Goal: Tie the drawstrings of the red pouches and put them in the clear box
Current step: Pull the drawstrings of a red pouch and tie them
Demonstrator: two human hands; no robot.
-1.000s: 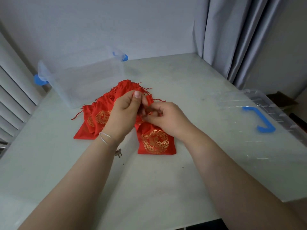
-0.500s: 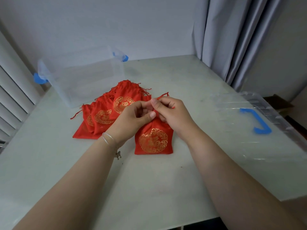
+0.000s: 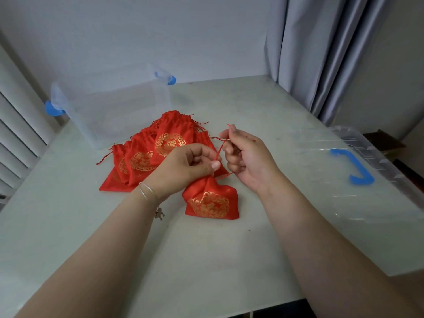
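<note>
A red pouch (image 3: pixel 212 201) with a gold emblem lies in the middle of the table, its mouth gathered tight. My left hand (image 3: pixel 189 167) pinches its neck and one end of the red drawstring (image 3: pixel 220 149). My right hand (image 3: pixel 246 157) grips the drawstring and holds it taut up and to the right of the pouch. A pile of several more red pouches (image 3: pixel 146 157) lies behind my left hand. The clear box (image 3: pixel 110 111) with blue latches stands at the back left; nothing shows inside it.
The box's clear lid (image 3: pixel 358 198) with a blue handle lies on the right and overhangs the table edge. Grey curtains (image 3: pixel 325 53) hang at the back right, and white slats run along the left side.
The pouch's mouth has been drawn shut. My hands have pulled apart, the right one lifting the drawstring up and right, the left one staying at the pouch's neck.
</note>
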